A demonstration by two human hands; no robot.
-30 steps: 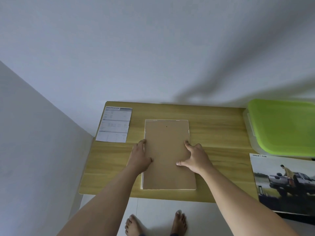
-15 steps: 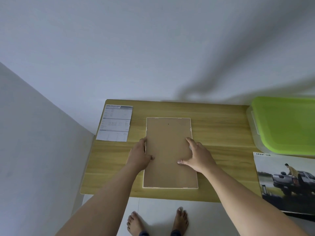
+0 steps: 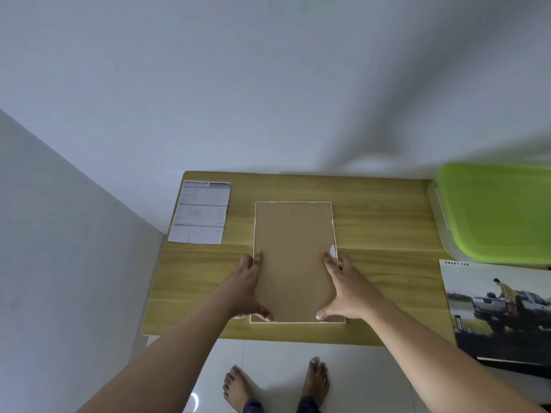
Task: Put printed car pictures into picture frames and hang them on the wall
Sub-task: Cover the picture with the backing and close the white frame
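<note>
A white picture frame lies face down in the middle of the wooden table, its brown backing board up. My left hand lies along the frame's left edge, fingers straight, thumb on the backing near the bottom corner. My right hand lies along the right edge, fingers stretched forward, thumb on the backing near the bottom right. A printed picture of a pickup truck, headed "SMART CAR", lies at the table's right front and hangs over the edge.
A specification sheet lies at the table's back left. A clear bin with a lime green lid stands at the back right. White walls close the back and left. My bare feet stand on the tiled floor below the table's front edge.
Both hands have slid back along the frame's sides toward its near corners. The thumbs now sit near the bottom edge. The frame itself has stayed where it was.
</note>
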